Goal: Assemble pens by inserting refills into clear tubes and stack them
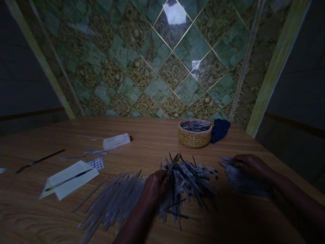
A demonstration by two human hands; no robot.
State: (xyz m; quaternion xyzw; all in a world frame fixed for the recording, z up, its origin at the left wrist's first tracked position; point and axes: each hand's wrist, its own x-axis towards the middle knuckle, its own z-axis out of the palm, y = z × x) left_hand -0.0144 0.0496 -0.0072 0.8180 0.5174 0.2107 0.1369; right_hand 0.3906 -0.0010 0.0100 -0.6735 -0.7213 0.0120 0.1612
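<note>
My left hand (156,185) is closed at the left edge of a messy pile of dark and pale thin sticks (190,179); what its fingers hold, if anything, is hidden. To its left lies a fanned row of pale, clear-looking sticks (116,200). On the right, my right hand (250,165) rests over a blurred bundle of similar sticks (238,179), its fingers smeared, so its grip is unclear.
A woven basket (194,138) full of sticks stands at the back beside a dark blue cloth (220,130). A white box (116,140), folded paper (71,179) with a dark stick on it, and a long dark stick (40,161) lie left.
</note>
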